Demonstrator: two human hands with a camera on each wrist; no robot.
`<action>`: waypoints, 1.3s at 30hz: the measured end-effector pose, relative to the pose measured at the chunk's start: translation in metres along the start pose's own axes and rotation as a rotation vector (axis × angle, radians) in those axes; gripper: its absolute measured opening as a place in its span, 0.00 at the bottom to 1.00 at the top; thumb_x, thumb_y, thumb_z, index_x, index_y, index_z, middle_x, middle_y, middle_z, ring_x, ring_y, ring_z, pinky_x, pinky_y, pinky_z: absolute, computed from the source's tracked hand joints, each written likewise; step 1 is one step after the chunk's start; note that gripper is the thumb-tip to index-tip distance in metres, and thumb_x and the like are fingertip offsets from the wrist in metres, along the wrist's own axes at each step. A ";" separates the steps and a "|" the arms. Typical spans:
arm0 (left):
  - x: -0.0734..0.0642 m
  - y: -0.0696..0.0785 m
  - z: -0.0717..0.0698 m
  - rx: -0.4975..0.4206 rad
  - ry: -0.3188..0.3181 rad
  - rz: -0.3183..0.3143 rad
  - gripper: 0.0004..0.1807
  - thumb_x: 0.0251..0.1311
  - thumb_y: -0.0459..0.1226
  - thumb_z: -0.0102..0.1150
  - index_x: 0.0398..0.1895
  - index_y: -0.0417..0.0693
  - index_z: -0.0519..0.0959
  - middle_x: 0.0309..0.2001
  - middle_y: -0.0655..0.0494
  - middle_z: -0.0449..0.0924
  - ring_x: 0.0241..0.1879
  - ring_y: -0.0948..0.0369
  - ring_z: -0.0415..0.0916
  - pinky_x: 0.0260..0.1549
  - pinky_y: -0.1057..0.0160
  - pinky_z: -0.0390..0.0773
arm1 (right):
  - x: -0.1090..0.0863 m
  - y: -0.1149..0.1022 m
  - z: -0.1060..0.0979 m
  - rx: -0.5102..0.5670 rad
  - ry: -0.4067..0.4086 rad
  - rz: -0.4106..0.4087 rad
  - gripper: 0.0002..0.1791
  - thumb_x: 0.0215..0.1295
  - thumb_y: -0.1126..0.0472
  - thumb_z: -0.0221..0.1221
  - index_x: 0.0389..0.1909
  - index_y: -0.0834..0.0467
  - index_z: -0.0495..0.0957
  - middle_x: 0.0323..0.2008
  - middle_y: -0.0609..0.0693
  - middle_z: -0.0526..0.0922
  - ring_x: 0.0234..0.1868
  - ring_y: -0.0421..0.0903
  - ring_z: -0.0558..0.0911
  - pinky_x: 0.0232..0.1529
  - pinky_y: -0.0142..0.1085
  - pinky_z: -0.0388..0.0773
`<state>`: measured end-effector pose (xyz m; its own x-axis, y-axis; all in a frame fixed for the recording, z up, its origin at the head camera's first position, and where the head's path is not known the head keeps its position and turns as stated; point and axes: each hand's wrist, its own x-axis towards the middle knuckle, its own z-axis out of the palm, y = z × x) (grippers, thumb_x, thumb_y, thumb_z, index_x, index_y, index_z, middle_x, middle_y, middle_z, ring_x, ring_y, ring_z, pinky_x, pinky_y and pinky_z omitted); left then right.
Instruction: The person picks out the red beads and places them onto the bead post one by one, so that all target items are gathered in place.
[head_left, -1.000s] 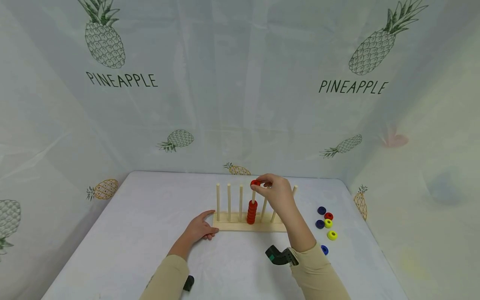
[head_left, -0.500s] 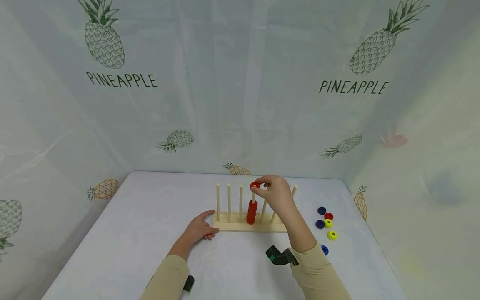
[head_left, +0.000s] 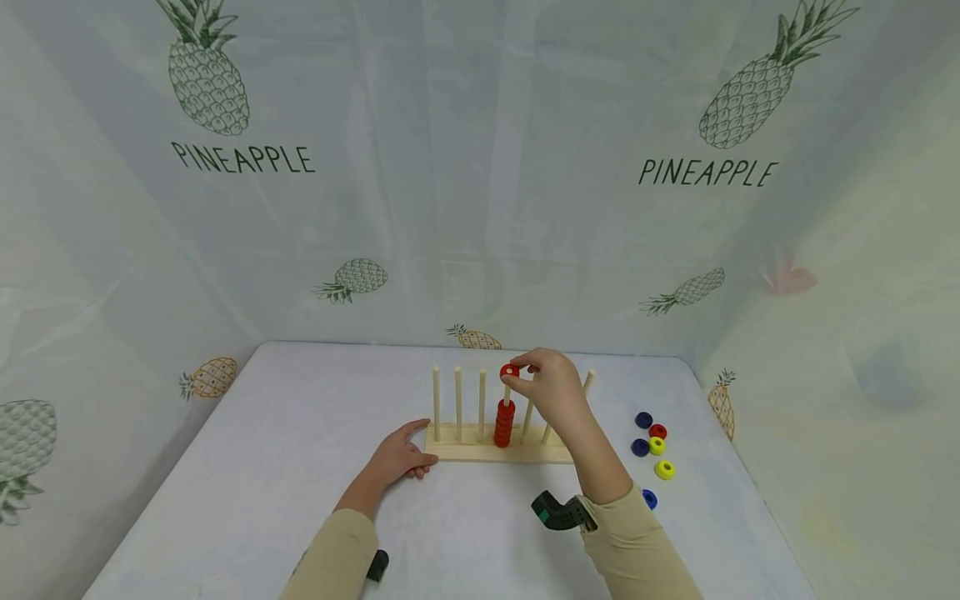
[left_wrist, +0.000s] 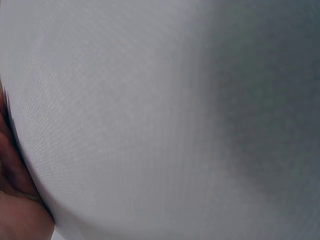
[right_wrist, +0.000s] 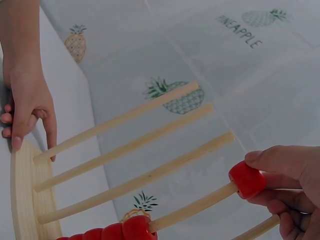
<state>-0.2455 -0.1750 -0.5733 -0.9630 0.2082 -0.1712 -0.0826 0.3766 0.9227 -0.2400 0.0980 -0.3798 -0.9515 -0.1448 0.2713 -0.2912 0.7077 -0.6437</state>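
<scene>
A wooden peg rack [head_left: 457, 451] with a row of upright pegs stands on the table. Several red beads [head_left: 504, 424] are stacked on its fourth peg from the left. At that peg's top, my right hand [head_left: 551, 385] pinches another red bead [right_wrist: 246, 180] between thumb and fingers. The peg tip appears inside the bead's hole, with a bare length of peg between it and the stack. My left hand [head_left: 397, 456] holds the rack's left end between thumb and forefinger, also seen in the right wrist view. The left wrist view shows mostly blurred tablecloth and a sliver of hand.
Loose beads lie to the right on the white-covered table [head_left: 225, 500]: dark blue beads [head_left: 643, 420], a red bead [head_left: 657, 431], yellow beads [head_left: 664, 470] and a blue bead [head_left: 649, 499] partly behind the right sleeve. A pineapple-print curtain [head_left: 480, 208] hangs behind the table.
My right hand has brought the pinched red bead slightly down at the peg's top. The left hand and rack have stayed in place.
</scene>
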 end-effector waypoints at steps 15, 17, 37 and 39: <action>0.002 0.003 0.000 0.011 0.002 -0.025 0.45 0.54 0.33 0.72 0.73 0.42 0.59 0.19 0.52 0.81 0.15 0.62 0.76 0.17 0.66 0.75 | 0.000 -0.001 -0.004 0.018 -0.009 -0.006 0.12 0.57 0.59 0.71 0.41 0.59 0.86 0.42 0.52 0.84 0.45 0.56 0.79 0.44 0.46 0.77; 0.002 0.003 0.000 0.013 -0.001 -0.019 0.45 0.54 0.33 0.72 0.73 0.41 0.59 0.20 0.52 0.81 0.15 0.62 0.77 0.17 0.66 0.75 | 0.000 0.000 -0.004 0.026 -0.006 -0.006 0.12 0.57 0.59 0.71 0.41 0.59 0.85 0.42 0.52 0.84 0.44 0.55 0.79 0.44 0.45 0.77; 0.002 -0.003 0.000 -0.002 -0.005 -0.026 0.45 0.54 0.34 0.72 0.73 0.43 0.59 0.19 0.52 0.81 0.15 0.62 0.76 0.17 0.65 0.75 | -0.016 0.009 -0.013 0.183 0.104 -0.126 0.11 0.58 0.63 0.70 0.42 0.56 0.85 0.41 0.48 0.83 0.42 0.49 0.78 0.46 0.45 0.76; 0.002 -0.004 0.001 -0.003 -0.006 -0.024 0.45 0.54 0.34 0.72 0.73 0.42 0.59 0.19 0.52 0.81 0.15 0.62 0.76 0.17 0.65 0.75 | -0.019 0.011 -0.015 0.176 0.114 -0.131 0.11 0.58 0.63 0.70 0.43 0.56 0.84 0.42 0.48 0.83 0.42 0.49 0.78 0.46 0.45 0.76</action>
<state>-0.2468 -0.1754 -0.5772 -0.9592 0.2046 -0.1953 -0.1062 0.3792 0.9192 -0.2242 0.1188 -0.3818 -0.8903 -0.1415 0.4328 -0.4334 0.5550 -0.7100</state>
